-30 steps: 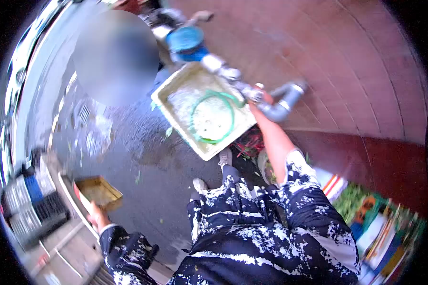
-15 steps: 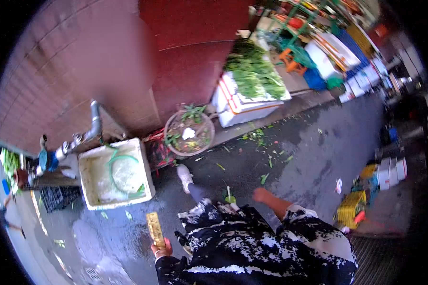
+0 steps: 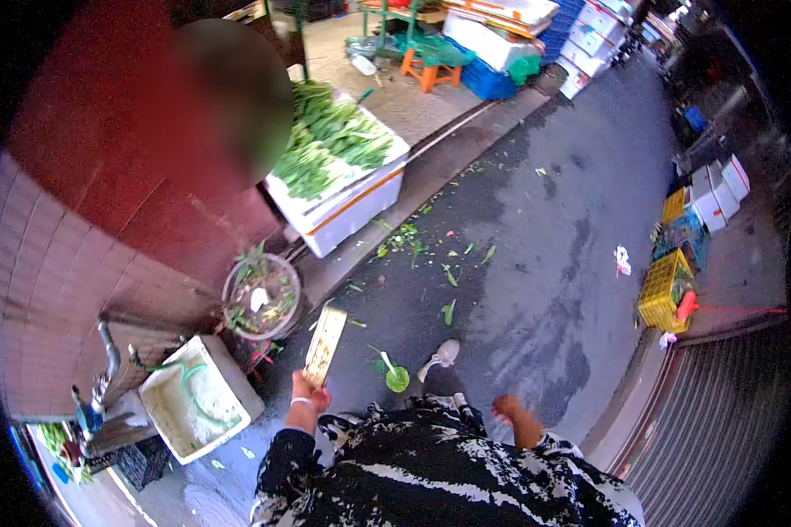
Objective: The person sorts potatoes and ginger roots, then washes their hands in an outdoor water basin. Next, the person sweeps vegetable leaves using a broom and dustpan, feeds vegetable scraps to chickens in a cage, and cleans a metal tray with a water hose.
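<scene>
My left hand (image 3: pixel 311 392) is closed around the lower end of a flat, yellowish rectangular piece (image 3: pixel 325 347) that looks like a wooden board with dark marks. The piece points up and away from me, above the wet ground. My right hand (image 3: pixel 506 408) hangs at my other side, apart from everything around it. It is small and blurred, so its fingers do not show clearly. Between the hands, a round green leafy bit with a pale stalk (image 3: pixel 396 378) lies on the ground near my white shoe (image 3: pixel 446 353).
A white foam box (image 3: pixel 351 220) of leafy greens stands by the red wall. Nearer are a round planter (image 3: pixel 294 294) and a white basin (image 3: pixel 250 406) with a green hose. On the right stand a yellow crate (image 3: pixel 655 294) and a ribbed shutter (image 3: pixel 703 422). Leaf scraps litter the ground.
The view has turned to the right and moved forward along the lane. The basin and planter now sit lower and further left. My left hand still holds the board-like piece, now further forward.
</scene>
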`<state>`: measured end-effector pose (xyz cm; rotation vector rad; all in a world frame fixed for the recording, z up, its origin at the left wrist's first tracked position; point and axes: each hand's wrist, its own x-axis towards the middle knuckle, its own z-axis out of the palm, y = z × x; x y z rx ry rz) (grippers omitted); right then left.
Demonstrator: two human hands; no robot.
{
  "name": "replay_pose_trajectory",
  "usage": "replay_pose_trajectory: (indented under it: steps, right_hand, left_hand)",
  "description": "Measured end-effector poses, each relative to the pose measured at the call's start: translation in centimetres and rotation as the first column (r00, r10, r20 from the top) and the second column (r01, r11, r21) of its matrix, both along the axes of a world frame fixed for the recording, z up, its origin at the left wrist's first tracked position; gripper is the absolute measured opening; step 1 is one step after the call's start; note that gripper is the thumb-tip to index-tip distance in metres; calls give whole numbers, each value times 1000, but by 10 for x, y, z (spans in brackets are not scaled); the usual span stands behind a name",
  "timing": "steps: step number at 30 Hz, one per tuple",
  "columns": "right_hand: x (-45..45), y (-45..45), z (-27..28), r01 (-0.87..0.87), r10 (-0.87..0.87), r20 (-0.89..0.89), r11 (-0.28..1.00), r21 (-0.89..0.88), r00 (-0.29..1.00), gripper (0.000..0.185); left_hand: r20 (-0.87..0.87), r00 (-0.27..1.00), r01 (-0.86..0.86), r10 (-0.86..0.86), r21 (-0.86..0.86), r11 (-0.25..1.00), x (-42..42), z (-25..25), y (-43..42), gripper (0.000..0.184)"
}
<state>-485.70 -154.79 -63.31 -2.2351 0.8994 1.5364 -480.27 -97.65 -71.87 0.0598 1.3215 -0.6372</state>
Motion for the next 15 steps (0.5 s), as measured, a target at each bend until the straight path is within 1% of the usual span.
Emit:
replay_pose_trajectory:
  steps: [1,2,3,4,5,7,9,10,11,13,14,15]
  right_hand:
    - [-10,-39,-8,8,-7,-8,989,150,1000,22]
    - [-15,-54,2,444,-447,-35,873,200,894,21]
    - [-17,-60,22,787,-793,-89,573,226,603,20]
    - [-14,-71,39,791,-795,-93,571,220,599,20]
    - [27,-73,56,745,-757,-13,640,186,653,21]
    - [34,-82,90,740,-743,141,668,80,654,22]
    - [64,-103,114,711,-677,283,703,-26,679,24]
    - [85,-111,118,713,-673,256,691,-116,694,24]
    - [106,-115,122,704,-666,248,701,-113,703,24]
    - [154,-121,128,651,-592,321,750,-115,739,22]
    - [180,-121,121,509,-464,283,854,-111,839,19]
    - [209,-122,114,503,-461,275,858,-105,844,19]
  left_hand:
    - [0,1000,5,-5,13,1000,41,15,-27,46]
    - [80,997,19,-17,-22,1000,76,13,-53,46]
    - [151,988,36,-27,-58,998,106,11,-78,46]
    - [129,990,61,-53,-58,996,142,23,-107,45]
    - [123,992,26,-20,-52,998,187,44,-117,44]
    - [277,961,59,-19,-139,989,246,62,-173,43]
    - [245,969,77,-28,-192,978,299,118,-217,42]
    - [296,955,90,-15,-243,966,320,131,-234,43]
    - [346,938,105,1,-287,952,338,141,-246,43]
    - [450,891,141,64,-406,903,375,161,-258,46]
    - [496,867,142,52,-346,928,389,167,-265,42]
    - [538,842,142,34,-283,948,410,187,-271,39]
